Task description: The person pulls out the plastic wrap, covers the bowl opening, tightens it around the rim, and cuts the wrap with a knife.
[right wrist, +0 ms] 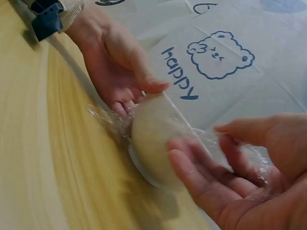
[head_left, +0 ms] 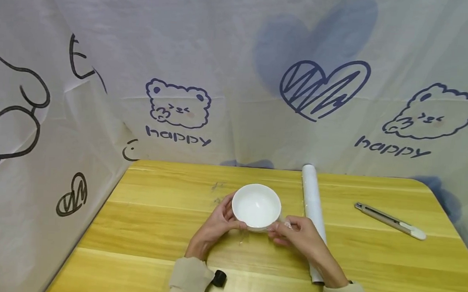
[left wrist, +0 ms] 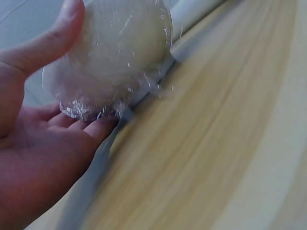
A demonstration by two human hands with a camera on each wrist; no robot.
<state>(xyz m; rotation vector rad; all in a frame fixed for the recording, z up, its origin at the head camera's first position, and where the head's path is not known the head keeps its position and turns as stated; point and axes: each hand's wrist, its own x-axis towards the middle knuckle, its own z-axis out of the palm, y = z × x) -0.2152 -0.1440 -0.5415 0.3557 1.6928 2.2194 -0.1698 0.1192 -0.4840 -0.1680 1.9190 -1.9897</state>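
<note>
A white bowl (head_left: 256, 206), with clear cling film (left wrist: 91, 109) crumpled against its outside, is tilted above the table in front of me. My left hand (head_left: 215, 225) grips it from the left, thumb at the near rim and fingers around the side. On the right, my right hand (head_left: 302, 239) pinches a loose part of the film, which bunches between thumb and fingers in the right wrist view. Its fingertips (right wrist: 178, 152) overlap the bowl's outer wall there.
A long white roll (head_left: 313, 195) lies on the wooden table (head_left: 145, 212) just right of the bowl, partly behind my right forearm. Farther right is a utility knife (head_left: 389, 220). Printed cloth (head_left: 237, 76) hangs along the back and left sides.
</note>
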